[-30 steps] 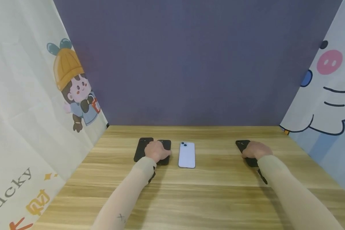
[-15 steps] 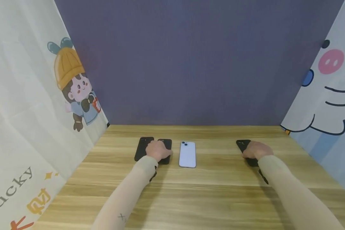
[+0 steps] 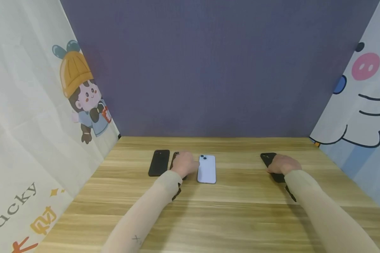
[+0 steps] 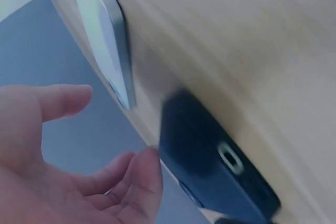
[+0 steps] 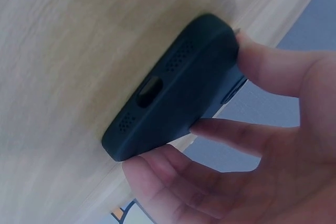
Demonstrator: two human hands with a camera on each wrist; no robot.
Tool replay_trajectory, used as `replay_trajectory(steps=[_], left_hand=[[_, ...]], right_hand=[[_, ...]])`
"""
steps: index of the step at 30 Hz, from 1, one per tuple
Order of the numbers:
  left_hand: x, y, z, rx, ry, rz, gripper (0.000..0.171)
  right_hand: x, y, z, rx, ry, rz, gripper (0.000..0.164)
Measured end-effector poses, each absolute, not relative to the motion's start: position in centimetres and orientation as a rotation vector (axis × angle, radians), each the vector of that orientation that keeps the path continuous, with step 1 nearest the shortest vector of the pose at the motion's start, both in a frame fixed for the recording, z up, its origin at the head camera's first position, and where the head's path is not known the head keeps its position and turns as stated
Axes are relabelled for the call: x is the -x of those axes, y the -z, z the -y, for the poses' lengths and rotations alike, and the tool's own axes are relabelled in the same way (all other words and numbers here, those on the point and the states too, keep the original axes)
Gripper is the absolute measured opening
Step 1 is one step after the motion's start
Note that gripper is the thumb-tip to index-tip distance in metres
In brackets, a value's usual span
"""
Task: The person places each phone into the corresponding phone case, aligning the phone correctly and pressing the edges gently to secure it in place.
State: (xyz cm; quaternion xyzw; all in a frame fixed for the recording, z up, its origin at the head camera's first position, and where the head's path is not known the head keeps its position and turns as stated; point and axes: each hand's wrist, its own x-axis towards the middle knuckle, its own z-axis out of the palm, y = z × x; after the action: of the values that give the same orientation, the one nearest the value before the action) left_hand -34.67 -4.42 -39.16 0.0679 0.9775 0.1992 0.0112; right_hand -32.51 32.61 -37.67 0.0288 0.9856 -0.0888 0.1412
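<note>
Two black phones, a pale lilac phone (image 3: 207, 169) and a third black phone lie in a spread row on the wooden table. My left hand (image 3: 184, 164) is over the second black phone (image 4: 210, 156), covering most of it in the head view. In the left wrist view its thumb and fingers are spread apart, with the pale phone beyond and nothing between them. At the right, my right hand (image 3: 284, 164) grips the third black phone (image 5: 178, 87) by its long edges, thumb on one side and fingers on the other. That phone's charging port faces the right wrist camera.
The leftmost black phone (image 3: 159, 163) lies just left of my left hand. A dark panel (image 3: 215, 70) rises behind the wooden table (image 3: 234, 218). Printed cloths (image 3: 25, 105) hang at both sides.
My left hand has lifted off the second black phone's edges and shifted right, toward the pale phone. The right hand has kept its hold in the same place.
</note>
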Motion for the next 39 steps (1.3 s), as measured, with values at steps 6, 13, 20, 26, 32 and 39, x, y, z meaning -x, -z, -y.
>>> replay_trajectory(steps=[6, 13, 20, 26, 32, 39], left_hand=[[34.7, 39.9, 2.4, -0.148, -0.644, -3.009, 0.034], [34.5, 40.4, 0.3, -0.079, -0.489, -3.023, 0.055], [34.1, 40.0, -0.2, -0.002, -0.538, -3.018, 0.065], [33.8, 40.3, -0.7, 0.028, -0.461, -3.027, 0.070], [33.7, 40.6, -1.2, -0.029, -0.403, -3.064, 0.066], [34.2, 41.1, -1.0, 0.005, -0.552, -3.026, 0.058]], right_hand=[[32.5, 37.9, -32.7, -0.092, 0.260, -2.841, 0.069], [32.7, 37.6, -32.6, -0.107, 0.243, -2.829, 0.068], [32.6, 37.6, -32.6, -0.143, 0.245, -2.832, 0.067], [32.8, 37.8, -32.4, -0.132, 0.247, -2.834, 0.065], [32.7, 37.9, -32.4, -0.120, 0.234, -2.838, 0.063], [32.4, 37.6, -32.2, -0.135, 0.230, -2.844, 0.069]])
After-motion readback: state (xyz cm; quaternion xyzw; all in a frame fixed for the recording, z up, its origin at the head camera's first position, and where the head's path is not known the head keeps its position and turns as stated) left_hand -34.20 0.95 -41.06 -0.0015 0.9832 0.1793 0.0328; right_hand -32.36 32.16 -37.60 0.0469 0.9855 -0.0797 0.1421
